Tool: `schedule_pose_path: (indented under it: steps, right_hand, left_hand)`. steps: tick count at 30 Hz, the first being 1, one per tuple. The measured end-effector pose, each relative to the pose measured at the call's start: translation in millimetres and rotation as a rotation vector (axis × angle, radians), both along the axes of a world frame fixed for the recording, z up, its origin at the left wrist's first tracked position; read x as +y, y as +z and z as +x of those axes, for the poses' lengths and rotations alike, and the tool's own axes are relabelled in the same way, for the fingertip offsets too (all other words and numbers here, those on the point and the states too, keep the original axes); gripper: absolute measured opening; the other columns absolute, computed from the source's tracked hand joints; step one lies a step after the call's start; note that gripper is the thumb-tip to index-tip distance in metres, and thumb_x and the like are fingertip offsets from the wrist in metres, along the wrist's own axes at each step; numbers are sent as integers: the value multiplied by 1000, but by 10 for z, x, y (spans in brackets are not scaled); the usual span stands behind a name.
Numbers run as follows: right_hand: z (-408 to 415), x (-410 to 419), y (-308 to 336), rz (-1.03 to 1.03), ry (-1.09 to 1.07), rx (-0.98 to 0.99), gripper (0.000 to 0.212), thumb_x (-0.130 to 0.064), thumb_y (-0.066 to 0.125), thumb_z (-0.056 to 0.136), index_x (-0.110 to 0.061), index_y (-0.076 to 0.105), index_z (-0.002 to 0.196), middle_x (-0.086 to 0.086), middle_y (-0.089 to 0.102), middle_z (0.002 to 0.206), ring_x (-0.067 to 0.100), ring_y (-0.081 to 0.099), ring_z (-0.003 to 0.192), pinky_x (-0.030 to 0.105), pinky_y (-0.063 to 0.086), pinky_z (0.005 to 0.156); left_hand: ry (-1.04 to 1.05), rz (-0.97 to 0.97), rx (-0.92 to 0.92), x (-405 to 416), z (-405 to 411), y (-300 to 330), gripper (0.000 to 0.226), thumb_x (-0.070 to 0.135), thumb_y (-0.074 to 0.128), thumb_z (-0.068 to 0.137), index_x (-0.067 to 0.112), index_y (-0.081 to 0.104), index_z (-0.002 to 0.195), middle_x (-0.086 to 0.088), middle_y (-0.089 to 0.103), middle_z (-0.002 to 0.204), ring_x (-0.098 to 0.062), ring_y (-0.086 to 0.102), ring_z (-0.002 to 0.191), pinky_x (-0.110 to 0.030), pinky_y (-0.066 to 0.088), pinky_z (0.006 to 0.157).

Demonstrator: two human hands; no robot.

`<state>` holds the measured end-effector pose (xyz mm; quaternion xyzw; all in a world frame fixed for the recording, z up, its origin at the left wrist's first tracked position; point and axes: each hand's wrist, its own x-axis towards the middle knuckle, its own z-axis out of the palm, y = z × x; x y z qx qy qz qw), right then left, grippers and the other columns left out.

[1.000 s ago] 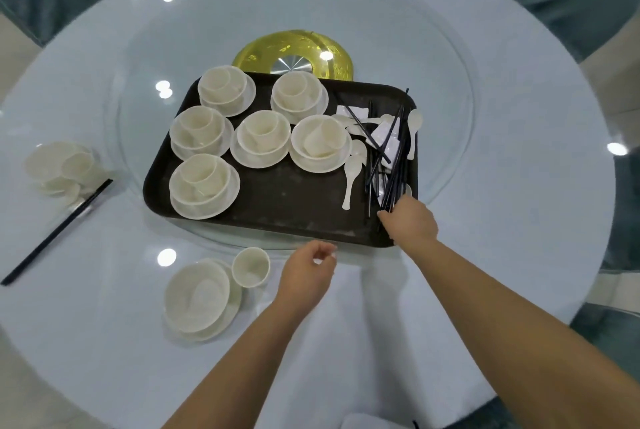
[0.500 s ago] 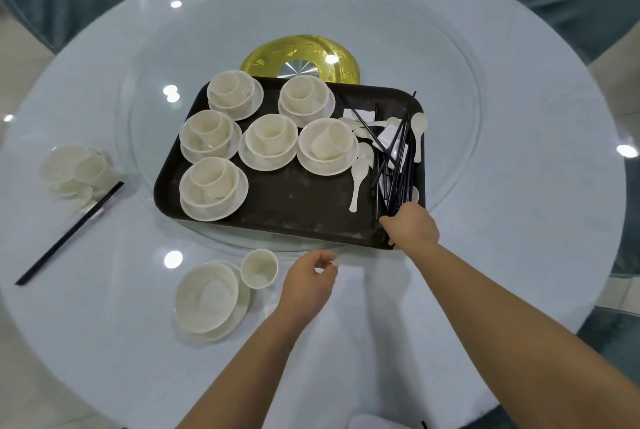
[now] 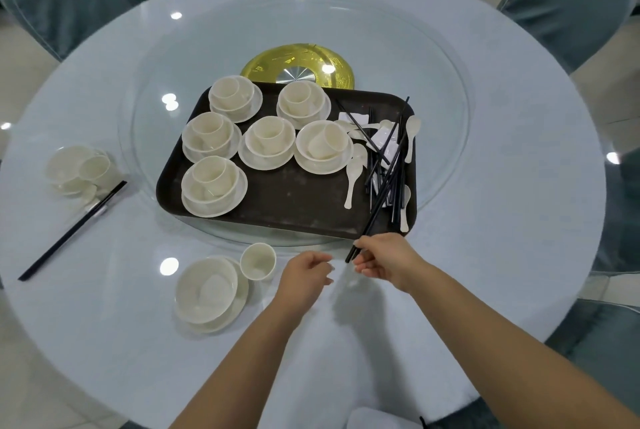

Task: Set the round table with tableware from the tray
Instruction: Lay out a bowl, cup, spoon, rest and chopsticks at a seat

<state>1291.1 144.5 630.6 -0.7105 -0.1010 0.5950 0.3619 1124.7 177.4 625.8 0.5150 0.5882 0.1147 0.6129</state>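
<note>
Chopsticks coming off the tray

Chopsticks (image 3: 372, 220) are sitting pinched in the right hand (image 3: 384, 257), with the fingers curling round their near ends. The sticks are pointing up and away from that hand, slanting to the right, so their far tips are still lying over the dark tray (image 3: 277, 200) among the other black chopsticks (image 3: 391, 165) and white spoons (image 3: 355, 172). The near ends are hanging just past the tray's front edge, over the counter (image 3: 502, 186).

The left hand (image 3: 304, 276) is waiting just beside the right one, holding nothing, with its fingers loosely bent. It is sitting close to the sticks' near ends, so either hand could be taking them next.

A white bowl on a plate (image 3: 207, 290) and a small cup (image 3: 258, 260) are sitting on the counter to the left of both hands. This place is looking like it is missing its sticks. The sticks will probably be needing to slide back along their own length, toward the person, to be getting free of the pile
</note>
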Motion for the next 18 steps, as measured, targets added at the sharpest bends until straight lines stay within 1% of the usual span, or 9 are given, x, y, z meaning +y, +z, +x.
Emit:
schedule_pose_path:
  steps: [2,6,8,9,12,13,15,16,18]
  right_hand:
    - [-93,-104,8,17,15,55,15,-13,60,92,-1,64,85,9,69,59,18,68,52,21,51,45]
    - [-250,-303,10,31,124,116,18,-19,64,92,-1,66,89,11,71,66,23,72,61,22,52,49]
    - [-307,-402,10,31,184,127,19,-21,65,92,-2,67,91,12,72,70,25,73,66,23,53,52]
    - [-330,-450,10,29,210,129,18,-19,63,93,-2,67,93,12,72,72,26,73,67,24,54,53]
    - [-388,-581,0,31,275,131,17,-16,58,95,-2,67,98,12,73,73,25,73,68,24,54,56]
    - [-402,-619,-8,38,297,133,18,-16,57,95,-2,67,100,12,73,74,25,73,68,24,55,56]
    - [-422,-695,-24,52,339,138,18,-17,58,95,-2,66,101,13,73,75,25,73,69,25,55,58]
    - [-425,-727,-34,60,361,139,17,-18,59,95,-3,66,99,13,73,76,26,73,69,25,56,59]
    - [-430,-777,-58,69,413,138,16,-21,64,93,-6,66,95,14,73,78,27,73,70,26,56,60]
  left_hand:
    - [16,-34,-25,-37,11,5,14,16,57,92,18,67,101,0,70,100,-10,68,77,-20,48,65]
    - [37,-140,-82,-108,67,70,18,24,54,96,13,68,102,-4,72,95,-15,66,81,-24,52,71]
    - [30,-182,-106,-144,82,116,21,24,52,97,12,68,103,-3,72,93,-15,67,81,-21,51,65]
    - [20,-200,-124,-162,82,130,22,23,52,98,11,69,104,-5,73,95,-16,68,83,-20,52,64]
    - [-21,-208,-161,-232,69,132,25,20,52,98,5,71,102,-12,73,99,-23,69,89,-26,55,75]
    - [-18,-203,-170,-258,60,121,23,17,53,97,4,72,101,-14,73,99,-22,69,87,-26,55,74]
    - [3,-198,-182,-319,26,89,18,10,55,96,5,72,96,-14,74,94,-17,69,80,-20,55,66]
    - [5,-191,-183,-347,3,71,17,8,56,95,6,73,94,-13,74,92,-16,70,79,-19,55,66]
    - [-11,-185,-188,-399,-50,32,16,6,57,94,4,73,94,-13,74,90,-18,70,80,-22,57,72]
